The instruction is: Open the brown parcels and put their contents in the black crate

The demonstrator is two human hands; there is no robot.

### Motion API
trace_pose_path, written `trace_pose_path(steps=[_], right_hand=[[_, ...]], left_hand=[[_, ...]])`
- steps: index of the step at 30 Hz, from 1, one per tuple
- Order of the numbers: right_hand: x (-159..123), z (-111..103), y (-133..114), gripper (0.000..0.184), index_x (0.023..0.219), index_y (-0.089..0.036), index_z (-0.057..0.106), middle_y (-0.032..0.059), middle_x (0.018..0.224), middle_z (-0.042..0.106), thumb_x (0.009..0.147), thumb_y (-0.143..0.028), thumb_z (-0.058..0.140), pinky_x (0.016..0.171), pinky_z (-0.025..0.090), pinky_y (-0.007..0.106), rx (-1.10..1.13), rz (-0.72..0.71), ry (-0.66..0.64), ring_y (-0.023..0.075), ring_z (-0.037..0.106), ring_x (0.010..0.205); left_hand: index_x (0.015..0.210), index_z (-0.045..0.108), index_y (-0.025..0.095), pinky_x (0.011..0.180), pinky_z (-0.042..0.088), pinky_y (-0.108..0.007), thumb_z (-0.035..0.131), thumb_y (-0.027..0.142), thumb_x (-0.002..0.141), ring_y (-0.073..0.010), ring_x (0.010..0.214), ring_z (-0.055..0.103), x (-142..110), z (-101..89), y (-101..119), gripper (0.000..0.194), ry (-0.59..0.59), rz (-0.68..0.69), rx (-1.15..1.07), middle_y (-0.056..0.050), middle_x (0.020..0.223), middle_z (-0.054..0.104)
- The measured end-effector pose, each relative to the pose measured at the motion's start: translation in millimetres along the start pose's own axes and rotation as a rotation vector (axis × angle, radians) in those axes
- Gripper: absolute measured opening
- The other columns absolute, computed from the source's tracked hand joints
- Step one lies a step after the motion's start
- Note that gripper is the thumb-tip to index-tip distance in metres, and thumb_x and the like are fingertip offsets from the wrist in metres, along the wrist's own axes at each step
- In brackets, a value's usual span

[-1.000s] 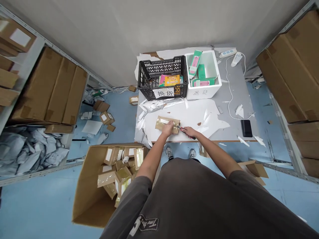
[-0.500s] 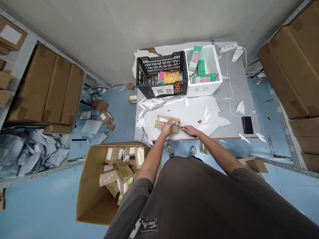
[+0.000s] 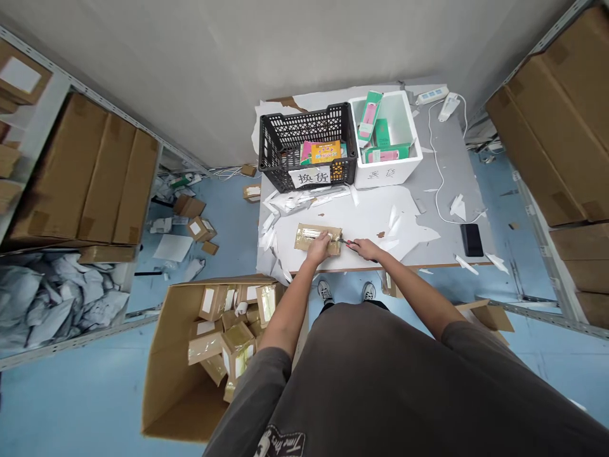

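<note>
A small brown cardboard box [image 3: 304, 237], wrapped in shiny tape, lies flat near the front edge of the table. My left hand [image 3: 320, 247] grips it around its near side, fingers closed over the top. From the right, my right hand [image 3: 365, 249] is closed around a slim cutter [image 3: 350, 243] with a red and black handle. Its thin metal tip touches the right end of the box; whether it has gone into the tape I cannot tell.
Behind the box stand a black plastic crate [image 3: 309, 178] and a white foam box [image 3: 388, 172] with green-pink packets. Torn white paper [image 3: 392, 222] and a phone [image 3: 471, 240] lie on the table. A large carton [image 3: 164, 374] of small boxes stands lower left; shelves flank both sides.
The cutter's tip has shifted slightly along the right end of the box, and my right hand has moved a little left. My left hand keeps its grip. The camera view has shifted slightly.
</note>
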State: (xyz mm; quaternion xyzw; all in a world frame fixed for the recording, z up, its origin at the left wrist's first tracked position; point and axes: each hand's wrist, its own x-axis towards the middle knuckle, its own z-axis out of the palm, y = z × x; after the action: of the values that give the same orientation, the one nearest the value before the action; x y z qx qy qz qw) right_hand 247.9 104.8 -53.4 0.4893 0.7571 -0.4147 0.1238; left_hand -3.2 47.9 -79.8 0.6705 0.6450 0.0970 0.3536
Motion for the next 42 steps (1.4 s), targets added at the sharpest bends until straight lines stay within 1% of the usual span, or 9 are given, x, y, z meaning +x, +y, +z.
trace_pose_path(steps=[6, 11, 15, 18, 21, 24, 28, 37, 42], right_hand=[[10, -7, -14, 0.047, 0.127, -0.019, 0.07, 0.0155, 0.122, 0.077, 0.113, -0.053, 0.04, 0.082, 0.047, 0.029, -0.212, -0.026, -0.004, 0.0278, 0.071, 0.111], [18, -3, -29, 0.05, 0.136, -0.018, 0.067, 0.0213, 0.127, 0.074, 0.112, -0.053, 0.04, 0.09, 0.051, 0.036, -0.391, -0.057, -0.02, 0.0327, 0.071, 0.117], [18, -2, -30, 0.05, 0.134, -0.017, 0.068, 0.0217, 0.129, 0.073, 0.112, -0.052, 0.04, 0.089, 0.051, 0.035, -0.365, -0.033, -0.044, 0.0325, 0.07, 0.119], [18, -6, -29, 0.049, 0.127, -0.018, 0.071, 0.0185, 0.125, 0.075, 0.112, -0.054, 0.041, 0.083, 0.05, 0.03, -0.265, -0.023, -0.091, 0.0297, 0.072, 0.113], [18, -9, -26, 0.046, 0.117, -0.017, 0.072, 0.0137, 0.106, 0.079, 0.113, -0.053, 0.044, 0.074, 0.048, 0.026, -0.135, -0.033, -0.163, 0.0231, 0.075, 0.089], [17, -9, -21, 0.042, 0.112, -0.017, 0.069, 0.0084, 0.088, 0.077, 0.113, -0.051, 0.045, 0.064, 0.046, 0.025, -0.012, -0.023, -0.206, 0.0167, 0.068, 0.062], [15, -4, -17, 0.041, 0.108, -0.018, 0.065, 0.0034, 0.076, 0.072, 0.113, -0.052, 0.043, 0.055, 0.045, 0.025, 0.15, -0.008, -0.256, 0.0132, 0.058, 0.046], [10, 13, -12, 0.041, 0.098, -0.02, 0.06, -0.0009, 0.069, 0.065, 0.111, -0.056, 0.047, 0.049, 0.042, 0.023, 0.261, 0.007, -0.293, 0.0109, 0.053, 0.043], [0, 13, -5, 0.044, 0.105, -0.017, 0.067, 0.0058, 0.084, 0.074, 0.112, -0.055, 0.045, 0.063, 0.047, 0.024, 0.104, -0.028, -0.202, 0.0151, 0.065, 0.06]], left_hand=[[0.11, 0.07, 0.023, 0.126, 0.04, -0.052, 0.092, 0.008, 0.061, -0.0349, 0.159, 0.037, -2, -0.2, -2, 0.056, 0.002, 0.022, -0.039, -0.01, 0.171, 0.041], [0.105, 0.069, 0.021, 0.126, 0.04, -0.05, 0.093, 0.006, 0.059, -0.0365, 0.158, 0.039, -4, -2.8, -1, 0.054, 0.008, 0.015, -0.079, -0.014, 0.171, 0.04], [0.103, 0.068, 0.022, 0.123, 0.044, -0.049, 0.094, 0.006, 0.058, -0.038, 0.157, 0.041, -6, -3.2, 0, 0.055, 0.026, 0.018, -0.066, -0.013, 0.172, 0.039], [0.102, 0.068, 0.022, 0.122, 0.045, -0.049, 0.094, 0.006, 0.058, -0.0383, 0.156, 0.042, -6, -3.2, 0, 0.053, 0.015, 0.01, -0.082, -0.013, 0.173, 0.038], [0.103, 0.069, 0.022, 0.123, 0.044, -0.051, 0.094, 0.006, 0.057, -0.0384, 0.156, 0.042, -5, -2.9, 0, 0.054, 0.022, 0.0, -0.097, -0.013, 0.172, 0.039], [0.104, 0.069, 0.023, 0.124, 0.042, -0.051, 0.094, 0.006, 0.055, -0.0373, 0.159, 0.038, -3, -2.4, -1, 0.057, 0.016, 0.006, -0.111, -0.011, 0.171, 0.041], [0.102, 0.068, 0.022, 0.125, 0.041, -0.05, 0.094, 0.005, 0.055, -0.0361, 0.159, 0.038, -1, -1.5, -4, 0.056, -0.008, 0.018, -0.103, -0.012, 0.172, 0.04], [0.102, 0.065, 0.022, 0.125, 0.041, -0.05, 0.092, 0.006, 0.058, -0.0354, 0.158, 0.04, 6, -1.6, -10, 0.054, -0.015, 0.04, -0.088, -0.013, 0.168, 0.046], [0.116, 0.065, 0.018, 0.126, 0.038, -0.047, 0.094, 0.013, 0.063, -0.0363, 0.157, 0.04, 3, -2.6, -11, 0.06, -0.028, 0.026, -0.02, -0.019, 0.168, 0.044]])
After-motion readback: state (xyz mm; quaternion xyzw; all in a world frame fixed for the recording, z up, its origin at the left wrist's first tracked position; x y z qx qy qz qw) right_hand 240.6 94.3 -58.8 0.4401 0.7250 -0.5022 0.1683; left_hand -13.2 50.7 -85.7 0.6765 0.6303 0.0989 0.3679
